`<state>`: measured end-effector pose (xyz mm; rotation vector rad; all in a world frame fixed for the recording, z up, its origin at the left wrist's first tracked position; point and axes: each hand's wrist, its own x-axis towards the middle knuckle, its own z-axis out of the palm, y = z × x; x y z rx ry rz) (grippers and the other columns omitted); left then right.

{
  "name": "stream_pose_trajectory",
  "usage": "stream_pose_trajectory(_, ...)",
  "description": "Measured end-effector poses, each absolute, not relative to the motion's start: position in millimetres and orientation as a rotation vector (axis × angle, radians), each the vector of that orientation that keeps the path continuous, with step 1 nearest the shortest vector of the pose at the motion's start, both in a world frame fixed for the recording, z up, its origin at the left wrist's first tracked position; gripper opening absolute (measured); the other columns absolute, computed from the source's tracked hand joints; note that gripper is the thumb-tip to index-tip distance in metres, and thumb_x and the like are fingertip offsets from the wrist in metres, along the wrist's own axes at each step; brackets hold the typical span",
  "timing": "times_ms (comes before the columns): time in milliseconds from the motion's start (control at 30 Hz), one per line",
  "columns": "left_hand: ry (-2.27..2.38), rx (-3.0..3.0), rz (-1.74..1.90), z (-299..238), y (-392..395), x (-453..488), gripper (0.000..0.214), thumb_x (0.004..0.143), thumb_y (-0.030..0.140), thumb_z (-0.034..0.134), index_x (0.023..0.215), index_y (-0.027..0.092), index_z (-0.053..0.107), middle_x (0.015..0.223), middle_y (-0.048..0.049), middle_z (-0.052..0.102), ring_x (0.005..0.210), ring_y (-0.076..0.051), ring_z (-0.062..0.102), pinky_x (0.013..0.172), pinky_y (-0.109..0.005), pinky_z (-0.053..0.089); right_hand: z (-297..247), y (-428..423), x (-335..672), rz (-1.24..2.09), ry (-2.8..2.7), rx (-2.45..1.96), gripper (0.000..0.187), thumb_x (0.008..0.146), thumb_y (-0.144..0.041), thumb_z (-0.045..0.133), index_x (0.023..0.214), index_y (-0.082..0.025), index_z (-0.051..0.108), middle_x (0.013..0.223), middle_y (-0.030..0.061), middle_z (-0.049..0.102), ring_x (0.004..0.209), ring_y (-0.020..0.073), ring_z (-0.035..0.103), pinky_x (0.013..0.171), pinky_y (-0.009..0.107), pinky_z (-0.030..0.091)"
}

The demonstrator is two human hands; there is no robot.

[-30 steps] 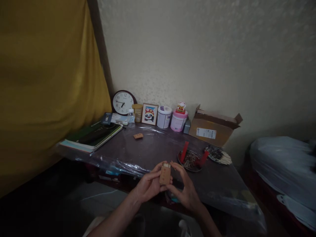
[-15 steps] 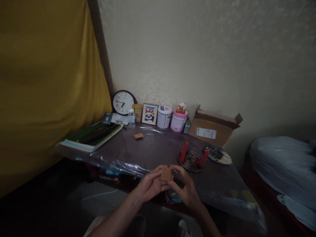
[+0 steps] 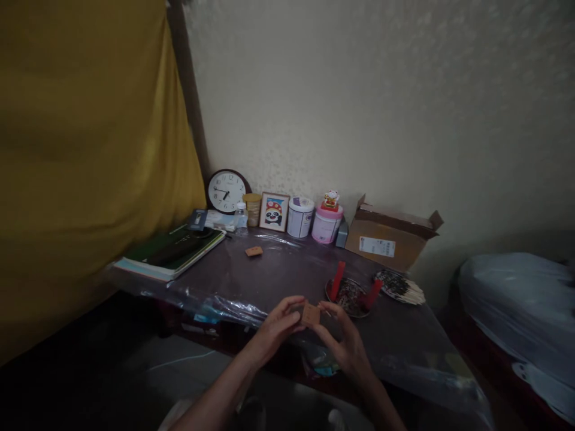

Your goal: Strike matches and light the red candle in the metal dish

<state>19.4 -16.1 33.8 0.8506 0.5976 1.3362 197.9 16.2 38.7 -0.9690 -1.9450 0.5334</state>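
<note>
My left hand (image 3: pixel 275 328) and my right hand (image 3: pixel 345 341) meet over the near edge of the dark table (image 3: pixel 278 278). Between their fingertips is a small tan matchbox (image 3: pixel 310 314), closed and tilted. The left fingers pinch it from the left. The right fingers curl beside it, touching its right side; whether they hold a match I cannot make out. Just beyond the hands sits a round dish (image 3: pixel 350 296) with two red candles (image 3: pixel 337 279) standing in it.
A second small tan box (image 3: pixel 254 251) lies mid-table. Books (image 3: pixel 169 254), a clock (image 3: pixel 226 191), a panda picture (image 3: pixel 274 211), tins (image 3: pixel 300 216) and a cardboard box (image 3: pixel 389 237) line the back. Sticks (image 3: pixel 401 286) lie right of the dish. A yellow curtain (image 3: pixel 85 149) hangs left; a plastic-covered bundle (image 3: pixel 516 299) sits right.
The matchbox stood upright with its tray pushed out a second ago; now it is closed and lower between the fingers. The view has shifted slightly.
</note>
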Motion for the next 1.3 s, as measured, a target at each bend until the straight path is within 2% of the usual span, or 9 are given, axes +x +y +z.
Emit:
stream_pose_trajectory(167, 0.619, 1.021, 1.312, 31, -14, 17, 0.044, 0.073, 0.023, 0.066, 0.116, 0.021, 0.055, 0.102, -0.0072, 0.066, 0.096, -0.021, 0.058, 0.088, -0.034, 0.036, 35, 18, 198, 0.518, -1.943, -0.959, 0.032, 0.078, -0.033, 0.061, 0.107, -0.022, 0.054, 0.104, 0.0061, 0.064, 0.099, 0.0222, 0.06, 0.088, 0.037, 0.048)
stream_pose_trajectory(600, 0.675, 1.09, 1.286, 31, -13, 17, 0.045, 0.068, 0.024, 0.07, 0.112, 0.021, 0.059, 0.105, -0.0083, 0.066, 0.1, -0.023, 0.057, 0.089, -0.035, 0.038, 32, 17, 200, 0.545, -1.998, -0.986, 0.034, 0.078, -0.032, 0.061, 0.11, -0.023, 0.052, 0.11, 0.0058, 0.062, 0.103, 0.0221, 0.059, 0.09, 0.037, 0.047)
stream_pose_trajectory(967, 0.662, 1.06, 1.294, 32, -12, 18, 0.044, 0.066, 0.024, 0.072, 0.108, 0.021, 0.061, 0.106, -0.0083, 0.066, 0.1, -0.023, 0.057, 0.089, -0.035, 0.037, 35, 17, 199, 0.587, -1.974, -0.995, 0.032, 0.077, -0.033, 0.061, 0.106, -0.023, 0.056, 0.106, 0.006, 0.064, 0.099, 0.0223, 0.061, 0.087, 0.036, 0.05)
stream_pose_trajectory(1100, 0.642, 1.056, 1.3, 28, -10, 19, 0.044, 0.066, 0.024, 0.072, 0.109, 0.021, 0.06, 0.105, -0.0078, 0.067, 0.099, -0.022, 0.058, 0.088, -0.034, 0.038, 36, 17, 198, 0.669, -1.932, -1.015, 0.031, 0.076, -0.035, 0.062, 0.105, -0.023, 0.058, 0.105, 0.0058, 0.065, 0.099, 0.0234, 0.062, 0.088, 0.039, 0.05)
stream_pose_trajectory(1300, 0.71, 1.019, 1.326, 23, -8, 18, 0.041, 0.067, 0.026, 0.071, 0.106, 0.02, 0.063, 0.099, -0.0067, 0.068, 0.092, -0.021, 0.059, 0.083, -0.031, 0.04, 30, 26, 202, 0.974, -1.731, -0.926, 0.031, 0.079, -0.041, 0.059, 0.104, -0.022, 0.057, 0.108, 0.0092, 0.066, 0.101, 0.0235, 0.062, 0.088, 0.04, 0.05)
